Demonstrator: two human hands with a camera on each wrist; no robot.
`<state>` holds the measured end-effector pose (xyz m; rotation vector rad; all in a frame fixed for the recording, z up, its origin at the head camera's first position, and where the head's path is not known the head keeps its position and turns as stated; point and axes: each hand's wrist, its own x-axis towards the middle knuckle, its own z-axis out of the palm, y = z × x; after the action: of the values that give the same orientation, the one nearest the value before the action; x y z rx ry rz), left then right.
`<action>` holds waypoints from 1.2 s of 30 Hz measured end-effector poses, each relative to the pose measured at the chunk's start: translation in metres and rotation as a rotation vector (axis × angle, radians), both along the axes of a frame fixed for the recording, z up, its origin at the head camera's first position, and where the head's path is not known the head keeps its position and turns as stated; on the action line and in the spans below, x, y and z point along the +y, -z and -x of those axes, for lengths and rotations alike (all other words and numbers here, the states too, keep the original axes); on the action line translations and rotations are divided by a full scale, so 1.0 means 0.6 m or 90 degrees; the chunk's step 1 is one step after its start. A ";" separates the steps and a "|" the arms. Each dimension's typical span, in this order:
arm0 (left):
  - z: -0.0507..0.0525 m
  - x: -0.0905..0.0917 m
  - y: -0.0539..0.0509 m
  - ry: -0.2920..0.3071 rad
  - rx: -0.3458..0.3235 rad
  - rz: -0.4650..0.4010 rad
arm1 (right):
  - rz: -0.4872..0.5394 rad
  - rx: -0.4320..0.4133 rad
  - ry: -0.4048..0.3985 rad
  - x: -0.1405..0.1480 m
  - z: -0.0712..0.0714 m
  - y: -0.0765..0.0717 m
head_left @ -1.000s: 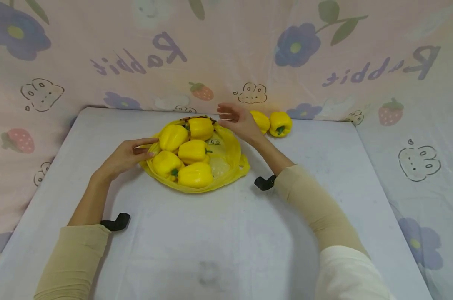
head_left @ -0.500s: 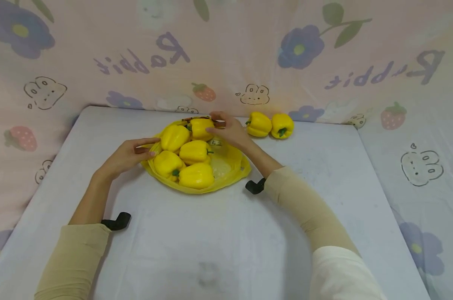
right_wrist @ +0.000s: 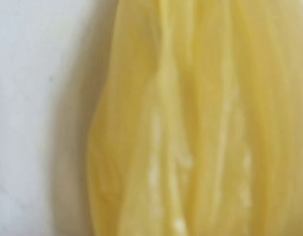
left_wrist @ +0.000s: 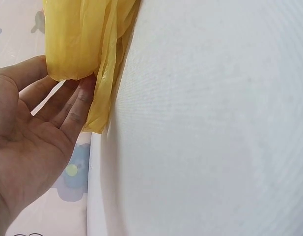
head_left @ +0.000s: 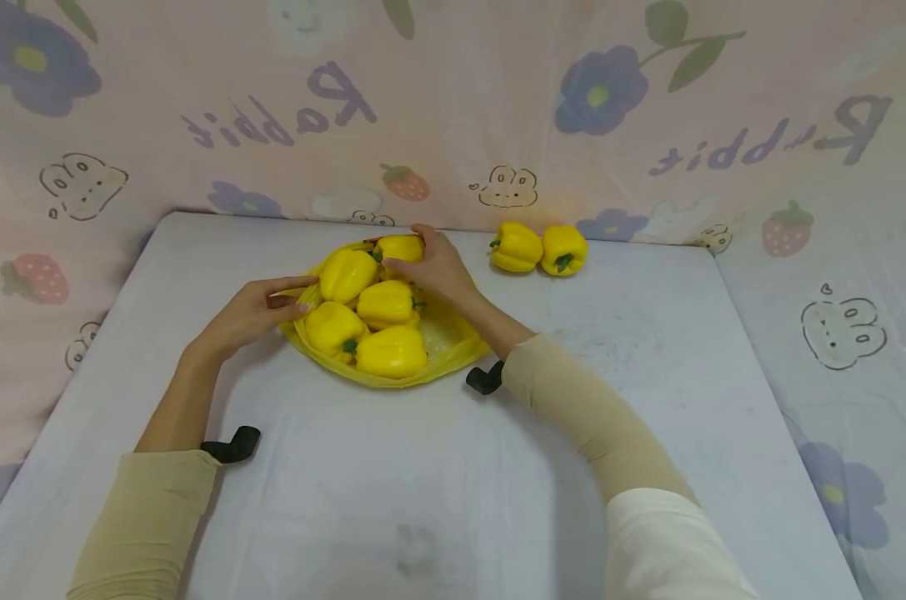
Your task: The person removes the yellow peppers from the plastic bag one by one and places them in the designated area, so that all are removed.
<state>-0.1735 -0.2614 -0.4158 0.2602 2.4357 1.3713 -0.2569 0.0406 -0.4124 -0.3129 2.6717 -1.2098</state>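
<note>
Several yellow bell peppers lie in a thin yellow plastic bag (head_left: 453, 342), its rim folded open, near the table's back edge. In the head view, my right hand (head_left: 439, 268) reaches over the bag's back right side. Its thumb and fingers hold the rear bell pepper (head_left: 400, 248), whose right side they hide. My left hand (head_left: 253, 312) is at the bag's left rim. In the left wrist view, its nearly straight fingers (left_wrist: 78, 110) touch the outside of the bag. Only blurred yellow bag folds (right_wrist: 190, 123) and white table show in the right wrist view.
Two more yellow bell peppers, one with its stem to the left (head_left: 516, 247) and one with its stem to the front (head_left: 564, 250), lie to the right of the bag. A printed curtain (head_left: 437, 100) hangs behind the white table (head_left: 332, 500).
My right hand has come left and down from above the bag's back right rim onto the rear bell pepper. The left hand has stayed in place.
</note>
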 end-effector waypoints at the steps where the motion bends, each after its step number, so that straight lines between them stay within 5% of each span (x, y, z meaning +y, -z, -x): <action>1: 0.000 0.001 0.000 0.001 0.000 0.002 | -0.004 -0.003 0.009 -0.003 0.000 0.001; 9: 0.002 0.001 0.001 -0.022 -0.007 0.016 | -0.065 -0.033 0.025 -0.021 -0.005 0.006; 21: -0.001 0.003 0.003 -0.012 -0.016 0.016 | -0.074 -0.033 0.032 -0.017 -0.006 -0.001; 36: 0.001 0.005 -0.004 -0.017 -0.001 0.020 | -0.011 0.039 -0.054 0.023 0.000 -0.042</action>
<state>-0.1738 -0.2581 -0.4137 0.2202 2.4655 1.3415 -0.2569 0.0545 -0.3874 -0.4626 2.6894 -1.1708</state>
